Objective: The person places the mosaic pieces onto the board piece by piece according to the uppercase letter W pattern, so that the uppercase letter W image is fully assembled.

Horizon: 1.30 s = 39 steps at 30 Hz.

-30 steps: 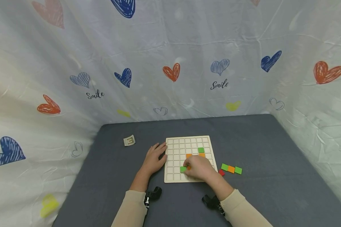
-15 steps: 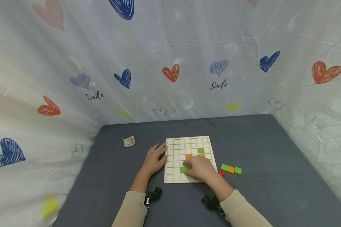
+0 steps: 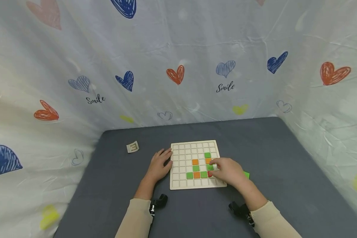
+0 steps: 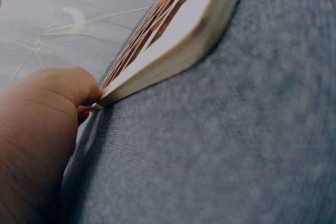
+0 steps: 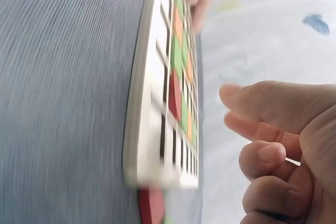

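Observation:
A pale wooden grid board (image 3: 178, 165) lies on the table with several green, orange and red square tiles set in its cells. At its left edge rests my left hand (image 3: 159, 167), fingers extended and touching the rim. My right hand (image 3: 229, 171) hovers over the board's right side, near a red tile (image 3: 209, 174) and a green tile (image 3: 209, 167). In the right wrist view its thumb and index finger are slightly apart with nothing between them; the other fingers curl loosely. A loose green tile (image 3: 247, 174) peeks out behind that hand.
Another red tile (image 5: 151, 205) lies off the board beside its edge. A small printed paper piece (image 3: 132, 147) lies at the table's back left. The dark grey table (image 3: 154, 135) ends at a hanging white sheet (image 3: 154, 43) with printed hearts.
My right hand has lifted from the board's lower middle and moved right, uncovering green, orange and red tiles. It now hides most of the loose tiles. The left hand stays on the edge.

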Each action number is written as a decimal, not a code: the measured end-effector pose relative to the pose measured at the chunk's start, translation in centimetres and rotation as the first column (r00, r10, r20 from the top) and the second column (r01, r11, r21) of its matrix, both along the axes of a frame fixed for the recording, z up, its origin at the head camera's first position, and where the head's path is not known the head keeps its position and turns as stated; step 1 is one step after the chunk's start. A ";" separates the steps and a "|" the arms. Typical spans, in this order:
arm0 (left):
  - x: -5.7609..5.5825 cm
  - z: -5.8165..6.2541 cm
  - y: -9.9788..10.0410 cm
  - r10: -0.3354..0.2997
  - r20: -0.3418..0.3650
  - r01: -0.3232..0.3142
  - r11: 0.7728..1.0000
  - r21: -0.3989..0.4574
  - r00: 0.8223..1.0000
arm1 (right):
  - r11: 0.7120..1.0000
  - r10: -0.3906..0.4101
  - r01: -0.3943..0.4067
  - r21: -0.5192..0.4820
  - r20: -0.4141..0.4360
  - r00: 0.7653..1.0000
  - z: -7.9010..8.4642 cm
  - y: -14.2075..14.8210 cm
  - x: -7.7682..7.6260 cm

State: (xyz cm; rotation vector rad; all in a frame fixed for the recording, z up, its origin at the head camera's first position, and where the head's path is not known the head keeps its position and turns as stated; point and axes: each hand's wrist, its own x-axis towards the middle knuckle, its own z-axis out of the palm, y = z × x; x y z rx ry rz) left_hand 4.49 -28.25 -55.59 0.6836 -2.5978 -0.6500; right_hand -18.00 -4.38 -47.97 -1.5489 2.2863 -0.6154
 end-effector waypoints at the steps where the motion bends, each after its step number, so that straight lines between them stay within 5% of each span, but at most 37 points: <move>1: 0.0 0.0 0.0 0.000 0.000 0.000 1.000 -0.002 1.000 | 1.000 -0.018 0.018 0.001 0.000 1.000 0.1 0.6 -0.5; 7: -0.1 0.2 0.1 0.002 0.005 -0.002 1.000 -0.010 1.000 | 0.992 -0.092 0.094 0.082 -0.025 0.995 0.4 3.9 -2.2; 16: 0.0 0.6 0.2 0.008 -0.007 -0.008 1.000 -0.009 1.000 | 0.992 -0.033 0.048 0.120 -0.120 0.992 -0.8 5.1 -2.3; 39: -0.2 0.2 0.3 0.032 0.011 -0.032 1.000 0.001 0.999 | 0.992 -0.015 0.023 0.127 -0.064 0.998 -1.5 6.3 -3.4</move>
